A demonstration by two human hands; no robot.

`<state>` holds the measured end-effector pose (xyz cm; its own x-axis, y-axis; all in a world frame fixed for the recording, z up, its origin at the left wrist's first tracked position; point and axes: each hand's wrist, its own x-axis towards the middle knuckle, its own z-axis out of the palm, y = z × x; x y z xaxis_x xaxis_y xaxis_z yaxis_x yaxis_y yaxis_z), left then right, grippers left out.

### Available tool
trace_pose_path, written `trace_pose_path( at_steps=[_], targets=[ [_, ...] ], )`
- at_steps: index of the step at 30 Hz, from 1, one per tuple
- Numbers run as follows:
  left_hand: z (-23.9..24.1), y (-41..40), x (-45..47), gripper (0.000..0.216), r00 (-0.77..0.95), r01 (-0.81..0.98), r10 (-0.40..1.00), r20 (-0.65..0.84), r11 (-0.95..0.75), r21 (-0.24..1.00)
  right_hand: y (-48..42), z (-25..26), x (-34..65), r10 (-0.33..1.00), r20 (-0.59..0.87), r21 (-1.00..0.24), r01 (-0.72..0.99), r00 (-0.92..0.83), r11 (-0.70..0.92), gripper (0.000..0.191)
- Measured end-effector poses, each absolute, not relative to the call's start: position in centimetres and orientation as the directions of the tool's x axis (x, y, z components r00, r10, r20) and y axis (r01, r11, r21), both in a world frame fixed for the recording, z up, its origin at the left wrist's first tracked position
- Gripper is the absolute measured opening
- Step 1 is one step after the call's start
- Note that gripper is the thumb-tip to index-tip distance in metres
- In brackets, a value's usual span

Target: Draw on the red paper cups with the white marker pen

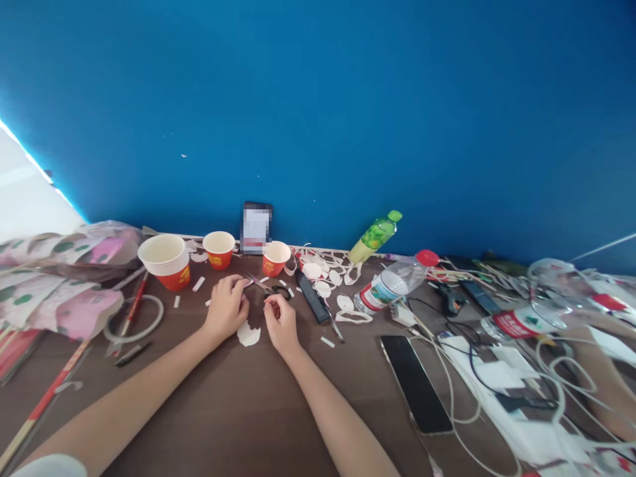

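Observation:
My left hand (227, 307) rests on the brown table (238, 411) with its fingers curled; whether it grips anything I cannot make out. My right hand (280, 320) lies just to its right, fingers pinched by the black handles of small scissors (268, 289), whose blades point left towards my left fingertips. A white paper cut-out (248, 334) lies on the table between my two hands. Small white paper scraps (199, 285) are scattered around them.
Red-and-white paper cups stand behind my hands: a stack (166, 261), one (219, 248) and another (275, 258). Right of them are a black knife (313, 298), paper offcuts (322, 271), a green bottle (375, 236), a clear bottle (390, 283), a dark phone (415, 383) and tangled cables (497, 377). Patterned pink bags (59, 278) lie left.

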<state>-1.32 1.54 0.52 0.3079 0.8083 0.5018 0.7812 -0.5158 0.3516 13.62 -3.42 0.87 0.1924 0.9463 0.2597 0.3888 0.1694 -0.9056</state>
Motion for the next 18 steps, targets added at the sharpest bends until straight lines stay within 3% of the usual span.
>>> trace_pose_path(
  at_steps=[10, 18],
  targets=[
    [0.5, 1.7, -1.2, 0.038, 0.319, 0.800, 0.882, 0.347, -0.446, 0.400, -3.3, 1.0, 13.6, 0.951, 0.257, -0.899, 0.403, 0.172, 0.170, 0.010],
    [-0.5, 2.1, -1.3, 0.035, 0.325, 0.781, 0.847, 0.421, -0.491, 0.385, -3.3, 0.9, 13.6, 0.949, 0.265, -0.894, 0.412, 0.172, 0.175, 0.012]
  ],
)
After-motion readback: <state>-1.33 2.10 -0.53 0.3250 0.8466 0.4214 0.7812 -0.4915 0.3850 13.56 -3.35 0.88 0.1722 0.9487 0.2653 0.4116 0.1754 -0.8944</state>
